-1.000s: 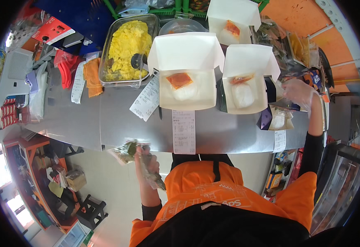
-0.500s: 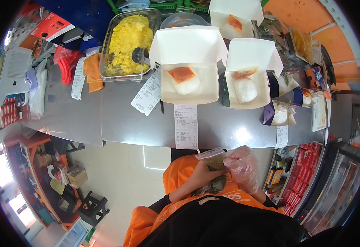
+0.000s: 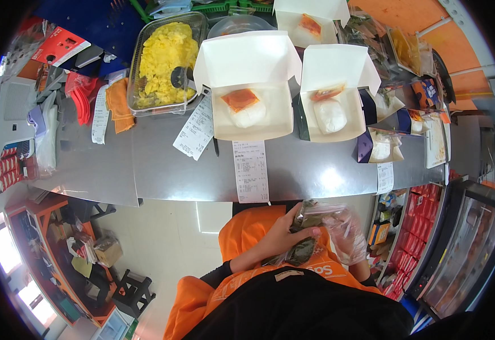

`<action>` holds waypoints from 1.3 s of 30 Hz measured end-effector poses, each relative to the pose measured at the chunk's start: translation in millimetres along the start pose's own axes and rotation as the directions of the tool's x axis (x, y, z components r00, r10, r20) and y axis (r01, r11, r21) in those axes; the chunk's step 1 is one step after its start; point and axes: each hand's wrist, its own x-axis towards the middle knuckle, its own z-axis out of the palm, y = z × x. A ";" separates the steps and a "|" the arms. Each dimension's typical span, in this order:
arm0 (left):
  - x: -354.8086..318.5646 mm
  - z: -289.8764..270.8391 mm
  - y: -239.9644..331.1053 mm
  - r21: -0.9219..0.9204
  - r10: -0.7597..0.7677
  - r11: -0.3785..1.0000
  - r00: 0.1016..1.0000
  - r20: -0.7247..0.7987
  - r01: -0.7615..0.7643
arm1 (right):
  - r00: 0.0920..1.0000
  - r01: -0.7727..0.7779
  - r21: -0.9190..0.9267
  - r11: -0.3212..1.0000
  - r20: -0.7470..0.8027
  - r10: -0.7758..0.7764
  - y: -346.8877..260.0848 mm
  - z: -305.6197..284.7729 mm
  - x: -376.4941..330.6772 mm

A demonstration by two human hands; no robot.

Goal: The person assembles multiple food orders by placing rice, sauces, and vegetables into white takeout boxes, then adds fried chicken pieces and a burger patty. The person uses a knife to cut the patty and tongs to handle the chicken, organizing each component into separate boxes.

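At the lower centre, a clear bag (image 3: 303,253) of dark green leaves in hand

The bag is in front of the person's orange garment (image 3: 246,224), below the near edge of the surface (image 3: 168,178). The bare left hand (image 3: 279,234) has its grip clamped on the bag, thumb across the front. The right hand (image 3: 346,231), in a clear plastic glove, is at the bag's right side; whether its grip is closed on the film I cannot tell. At the centre, a long receipt (image 3: 251,175) lies on the surface below the largest white box (image 3: 246,59), which stands open. A second open box (image 3: 338,63) is beside it on the right; both contain a white rounded portion and a red-orange packet. At upper left, yellow food (image 3: 165,59) fills a clear tray (image 3: 136,109), with an orange cloth (image 3: 120,106) next to it.
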 end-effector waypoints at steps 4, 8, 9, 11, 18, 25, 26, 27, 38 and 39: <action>-2.9 -0.8 2.1 -0.110 0.010 0.994 1.000 0.007 -0.010 | 0.951 -0.298 0.476 0.827 0.070 0.303 -19.0 -5.6 -8.3; -9.1 -7.9 7.2 -0.124 0.000 0.992 1.000 -0.013 -0.001 | 0.984 -0.147 0.587 0.796 0.006 0.176 -20.1 -4.0 -2.4; -12.1 -9.7 7.0 -0.117 0.009 0.993 0.999 -0.032 -0.013 | 0.990 -0.102 0.639 0.763 -0.013 0.143 -9.4 -2.3 5.5; -18.1 -14.0 3.4 -0.143 -0.009 0.990 0.995 -0.100 -0.005 | 0.963 0.238 0.192 0.952 -0.174 -0.205 6.4 -4.0 29.2; -35.6 -23.2 1.0 -0.196 -0.033 0.980 0.929 -0.370 -0.044 | 0.725 0.448 -0.547 0.707 -0.240 -0.645 -22.0 39.4 171.9; -50.3 -44.2 -5.3 -0.203 0.071 0.957 0.847 -0.527 -0.207 | 0.712 0.547 0.043 0.836 -0.550 -0.438 -94.4 38.4 174.8; -51.2 -47.8 -1.9 -0.235 0.099 0.926 0.792 -0.603 -0.294 | 0.711 0.561 0.141 0.816 -0.586 -0.388 -82.1 28.8 174.6; -53.7 -68.7 -17.7 -0.132 0.082 0.963 0.722 -0.687 -0.235 | 0.661 0.563 0.029 0.826 -0.615 -0.429 -71.2 12.4 173.7; -96.9 -148.0 -12.4 0.028 0.140 0.910 0.243 -0.960 -0.415 | 0.614 0.437 0.074 0.897 -0.753 -0.237 -68.9 -79.1 146.1; -97.6 -149.3 -13.6 0.037 0.146 0.906 0.230 -0.962 -0.421 | 0.619 0.451 0.075 0.889 -0.745 -0.251 -69.2 -77.2 144.8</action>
